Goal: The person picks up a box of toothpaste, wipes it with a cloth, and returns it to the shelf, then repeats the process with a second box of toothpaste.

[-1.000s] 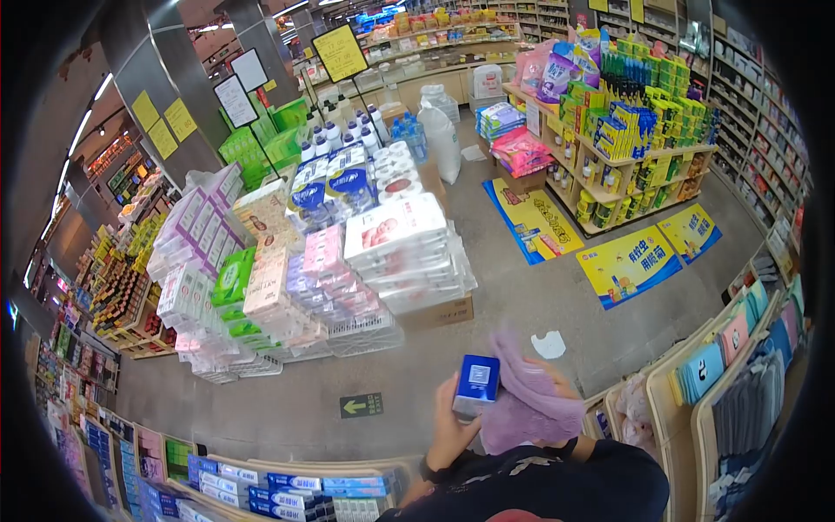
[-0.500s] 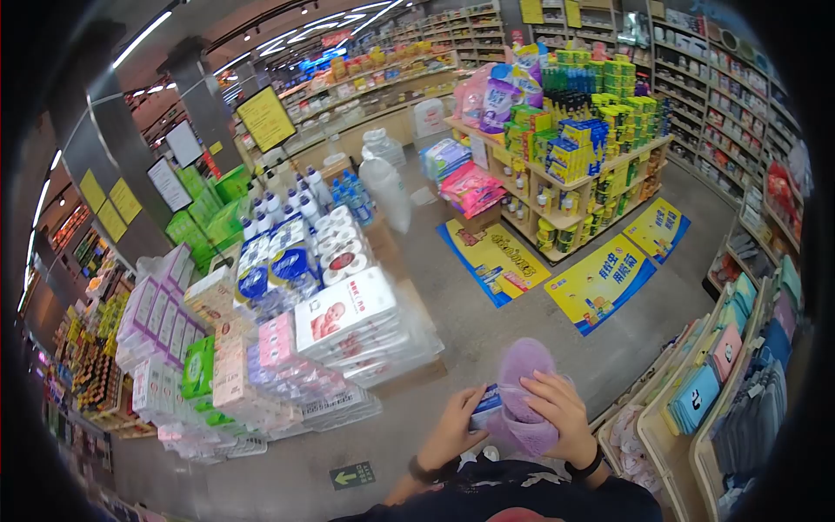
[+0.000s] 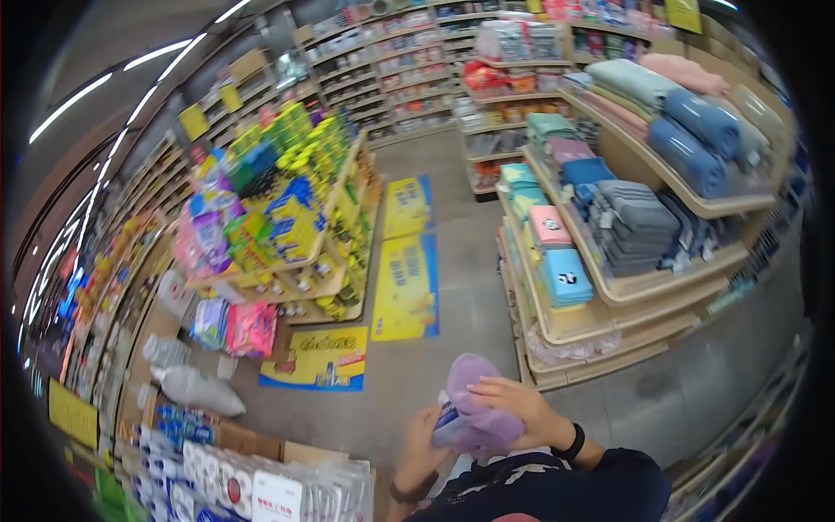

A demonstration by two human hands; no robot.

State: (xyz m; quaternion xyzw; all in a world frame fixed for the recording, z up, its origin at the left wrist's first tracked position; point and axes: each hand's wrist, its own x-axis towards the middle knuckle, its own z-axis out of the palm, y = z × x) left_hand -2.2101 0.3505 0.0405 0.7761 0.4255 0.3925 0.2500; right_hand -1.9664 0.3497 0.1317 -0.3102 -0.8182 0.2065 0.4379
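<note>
- Grip of the left hand [image 3: 421, 442]: closed round a blue-and-white box [image 3: 447, 425].
- Grip of the right hand [image 3: 513, 407]: fingers pressed over lilac slippers [image 3: 474, 374], right beside the box, above the floor [image 3: 470, 287].
- Open room: a grey aisle between the display stand [image 3: 329, 285] and the textile shelf [image 3: 578, 324].
- Edges: rounded wooden rims on the right; toilet-roll packs [image 3: 217, 474] low left.
- Surface: yellow mats [image 3: 405, 291] flat beside the stand.
- Room: stocked wall shelves [image 3: 383, 74] behind.
</note>
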